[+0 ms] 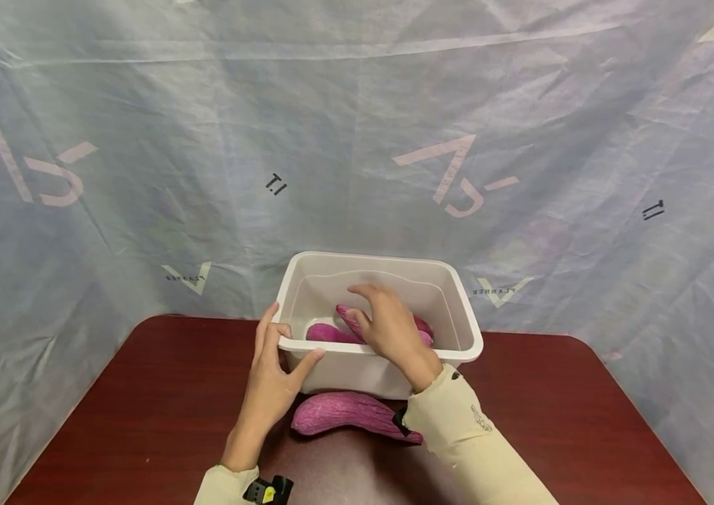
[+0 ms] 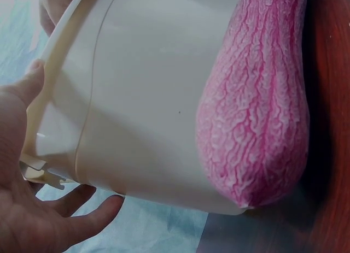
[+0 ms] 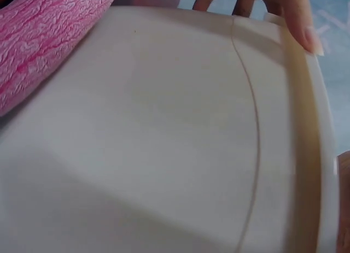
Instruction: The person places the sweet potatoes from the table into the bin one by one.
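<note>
A white plastic bin (image 1: 363, 372) stands on the table with its opening up. My left hand (image 1: 271, 379) grips its near left corner, thumb at the front rim and fingers along the left side. My right hand (image 1: 391, 330) reaches over the near rim into the bin, thumb and index finger apart. Beneath it lie magenta, wrinkled, eggplant-shaped vegetables (image 1: 330, 332), partly hidden by hand and rim. Another such vegetable (image 1: 341, 412) lies on the table along the bin's near side; the left wrist view shows its rounded end (image 2: 254, 138) up close.
The dark red table (image 1: 174, 407) has rounded far corners. Behind it hangs a grey printed cloth (image 1: 332, 140), which also runs down both sides. Black straps sit at both wrists, over pale sleeves (image 1: 467, 428).
</note>
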Demonstrator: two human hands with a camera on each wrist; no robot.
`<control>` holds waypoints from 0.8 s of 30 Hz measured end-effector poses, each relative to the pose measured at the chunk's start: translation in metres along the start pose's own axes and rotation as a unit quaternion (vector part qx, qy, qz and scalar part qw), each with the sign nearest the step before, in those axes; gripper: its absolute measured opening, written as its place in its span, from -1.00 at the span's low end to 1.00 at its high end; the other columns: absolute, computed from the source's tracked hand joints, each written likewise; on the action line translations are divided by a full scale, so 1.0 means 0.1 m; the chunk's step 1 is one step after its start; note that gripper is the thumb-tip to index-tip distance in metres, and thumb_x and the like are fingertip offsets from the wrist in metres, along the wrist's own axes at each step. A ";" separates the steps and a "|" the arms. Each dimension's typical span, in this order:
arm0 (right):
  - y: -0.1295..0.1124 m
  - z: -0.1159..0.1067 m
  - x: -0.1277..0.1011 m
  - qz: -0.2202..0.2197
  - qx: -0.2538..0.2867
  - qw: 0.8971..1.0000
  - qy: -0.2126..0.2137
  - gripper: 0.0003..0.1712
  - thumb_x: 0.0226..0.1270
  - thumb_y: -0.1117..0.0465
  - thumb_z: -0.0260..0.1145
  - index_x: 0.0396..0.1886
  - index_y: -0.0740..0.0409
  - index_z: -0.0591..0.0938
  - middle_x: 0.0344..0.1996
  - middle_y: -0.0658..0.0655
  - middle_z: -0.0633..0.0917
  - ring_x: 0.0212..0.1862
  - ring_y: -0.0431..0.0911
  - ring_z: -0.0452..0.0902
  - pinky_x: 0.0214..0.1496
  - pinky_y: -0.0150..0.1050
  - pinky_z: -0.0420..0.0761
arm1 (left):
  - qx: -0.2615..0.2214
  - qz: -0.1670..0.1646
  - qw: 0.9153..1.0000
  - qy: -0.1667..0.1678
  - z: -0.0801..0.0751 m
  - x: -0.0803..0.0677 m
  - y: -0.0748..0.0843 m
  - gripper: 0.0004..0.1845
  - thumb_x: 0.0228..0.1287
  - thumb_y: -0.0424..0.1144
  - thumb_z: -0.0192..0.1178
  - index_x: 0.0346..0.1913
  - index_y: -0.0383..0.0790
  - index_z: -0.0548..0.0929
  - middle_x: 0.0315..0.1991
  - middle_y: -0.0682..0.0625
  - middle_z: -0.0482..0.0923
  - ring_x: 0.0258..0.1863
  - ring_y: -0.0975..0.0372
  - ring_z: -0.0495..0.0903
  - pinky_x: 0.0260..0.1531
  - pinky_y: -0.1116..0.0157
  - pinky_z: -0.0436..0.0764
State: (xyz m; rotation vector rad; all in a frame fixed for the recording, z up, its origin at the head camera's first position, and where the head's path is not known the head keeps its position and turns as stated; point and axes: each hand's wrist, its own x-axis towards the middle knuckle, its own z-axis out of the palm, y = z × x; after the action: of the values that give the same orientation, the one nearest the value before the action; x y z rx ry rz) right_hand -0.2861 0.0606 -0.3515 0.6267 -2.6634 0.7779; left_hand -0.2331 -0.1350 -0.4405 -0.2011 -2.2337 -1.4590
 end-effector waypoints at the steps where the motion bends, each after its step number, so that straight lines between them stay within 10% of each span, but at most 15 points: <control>1: 0.00 -0.02 -0.01 -0.002 0.001 1.000 0.002 -0.57 0.35 0.21 0.39 0.20 0.14 0.63 0.15 0.22 0.69 0.24 0.16 0.58 0.28 0.07 0.54 | 0.000 0.000 1.000 0.001 0.00 0.00 0.00 -0.45 0.16 -0.06 0.49 -0.09 -0.15 0.29 0.60 0.03 0.01 0.42 -0.03 0.32 0.13 -0.08 0.50; 24: -0.16 -0.28 -0.58 -0.073 -0.079 0.989 0.098 -0.52 0.21 0.02 0.51 0.10 0.08 0.68 -0.01 0.09 0.72 0.05 0.05 0.57 0.01 -0.02 0.50 | 0.027 -0.002 1.000 -0.002 0.00 -0.01 0.01 -0.45 0.18 -0.05 0.48 -0.10 -0.15 0.27 0.62 0.02 -0.02 0.20 0.03 0.41 -0.20 0.20 0.52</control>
State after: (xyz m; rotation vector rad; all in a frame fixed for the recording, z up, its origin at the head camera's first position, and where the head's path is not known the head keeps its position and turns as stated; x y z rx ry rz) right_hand -0.2240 0.0828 -0.3450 0.6580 -2.4389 0.5503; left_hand -0.2315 -0.1344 -0.4398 -0.1819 -2.2749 -1.4011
